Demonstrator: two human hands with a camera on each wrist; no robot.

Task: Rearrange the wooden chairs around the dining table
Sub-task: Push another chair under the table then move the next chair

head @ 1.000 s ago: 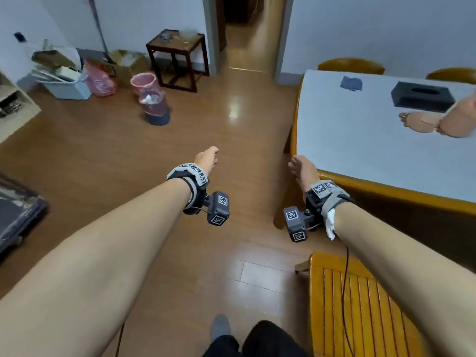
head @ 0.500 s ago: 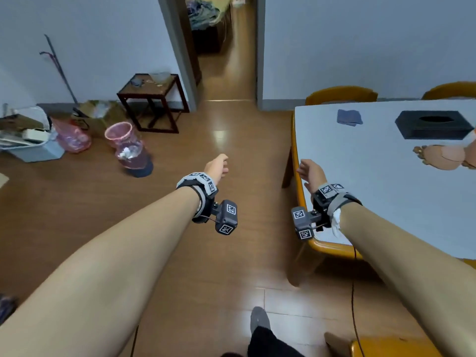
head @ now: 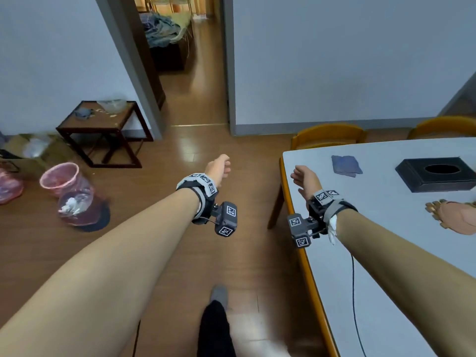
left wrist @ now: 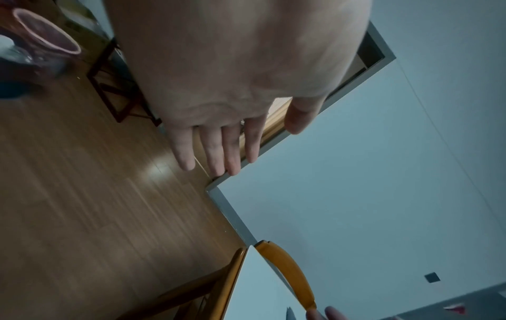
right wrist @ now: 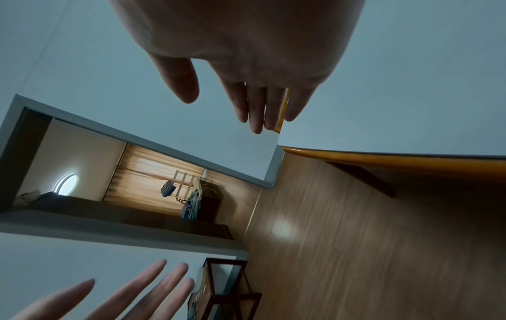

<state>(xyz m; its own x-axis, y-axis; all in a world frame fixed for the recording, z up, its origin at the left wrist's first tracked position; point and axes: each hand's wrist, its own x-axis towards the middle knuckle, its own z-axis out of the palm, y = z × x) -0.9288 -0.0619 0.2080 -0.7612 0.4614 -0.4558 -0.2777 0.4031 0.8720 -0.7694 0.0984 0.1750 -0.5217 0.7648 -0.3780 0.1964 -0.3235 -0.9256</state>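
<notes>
The left hand (head: 217, 167) is hovering mid-frame over the brown plank floor (head: 159, 253), fingers straight and loosely spread, holding nothing. The right hand (head: 306, 180) is hanging likewise over the white-topped, wood-edged dining table's (head: 386, 228) corner. Two curved-backed yellow wooden chairs (head: 328, 135) are standing behind it, upper right.

soft, even indoor light is filling the room, glare is pooling on the wooden floor (head: 185, 150) near the doorway; both wrist views are running dim and motion-blurred, wide-angle distortion bending the edges.
</notes>
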